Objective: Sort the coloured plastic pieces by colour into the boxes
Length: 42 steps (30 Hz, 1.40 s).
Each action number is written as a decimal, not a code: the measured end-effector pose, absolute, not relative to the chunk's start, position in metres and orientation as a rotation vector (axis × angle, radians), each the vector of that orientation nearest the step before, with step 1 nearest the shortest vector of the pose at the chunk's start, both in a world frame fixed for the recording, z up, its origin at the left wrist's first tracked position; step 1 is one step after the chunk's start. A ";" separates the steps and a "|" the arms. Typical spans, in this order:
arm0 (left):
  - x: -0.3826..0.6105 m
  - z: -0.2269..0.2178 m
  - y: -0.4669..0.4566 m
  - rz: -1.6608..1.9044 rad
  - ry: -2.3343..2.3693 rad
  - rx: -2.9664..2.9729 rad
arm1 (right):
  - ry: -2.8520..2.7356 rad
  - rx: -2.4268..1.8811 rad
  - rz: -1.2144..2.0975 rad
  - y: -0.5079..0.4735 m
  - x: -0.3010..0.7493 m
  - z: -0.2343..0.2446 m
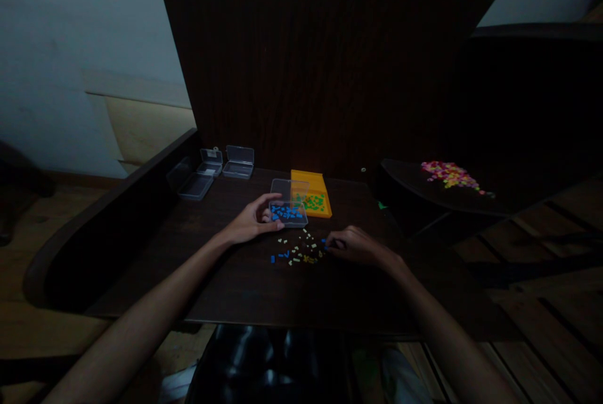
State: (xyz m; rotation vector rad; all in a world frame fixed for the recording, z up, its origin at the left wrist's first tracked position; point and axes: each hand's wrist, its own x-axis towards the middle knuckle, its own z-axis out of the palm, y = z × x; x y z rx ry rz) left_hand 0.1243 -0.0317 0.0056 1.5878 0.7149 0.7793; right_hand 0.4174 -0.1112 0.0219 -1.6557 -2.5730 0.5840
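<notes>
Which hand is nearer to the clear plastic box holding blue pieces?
Left. The left hand grips the clear plastic box at its left side; the right hand is apart, to the box's right.

Homelike dim room around me: dark wooden desk [226, 284], pale wall [70, 21] left of desk, wooden floor [51, 335] below it.

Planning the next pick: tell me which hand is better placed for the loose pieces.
Right hand, probably: it is beside the loose pieces; the left hand holds the clear box.
</notes>
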 end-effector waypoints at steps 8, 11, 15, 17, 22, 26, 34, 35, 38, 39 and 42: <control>0.125 0.005 -0.032 0.773 0.719 1.614 | -2.514 -1.642 0.521 -0.103 0.417 0.023; 0.125 0.004 -0.031 0.775 0.715 1.605 | -2.539 -1.663 0.504 -0.101 0.417 0.021; 0.124 0.004 -0.031 0.782 0.707 1.578 | -2.544 -1.699 0.527 -0.100 0.415 0.022; 0.125 0.005 -0.031 0.781 0.702 1.569 | -2.549 -1.705 0.550 -0.100 0.414 0.023; 0.125 0.005 -0.031 0.780 0.709 1.577 | -2.571 -1.739 0.533 -0.099 0.410 0.026; 0.125 0.004 -0.032 0.766 0.706 1.598 | -2.602 -1.789 0.501 -0.099 0.405 0.029; 0.126 0.006 -0.033 0.763 0.705 1.593 | -2.505 -1.582 0.515 -0.091 0.396 0.053; 0.126 0.006 -0.033 0.756 0.702 1.585 | -2.499 -1.547 0.500 -0.089 0.392 0.057; 0.127 0.005 -0.033 0.734 0.689 1.571 | -2.554 -1.438 0.443 -0.080 0.375 0.068; 0.127 0.004 -0.033 0.727 0.682 1.574 | -2.576 -1.409 0.414 -0.077 0.368 0.071; 0.127 0.004 -0.034 0.720 0.652 1.580 | -2.631 -1.377 0.380 -0.066 0.349 0.076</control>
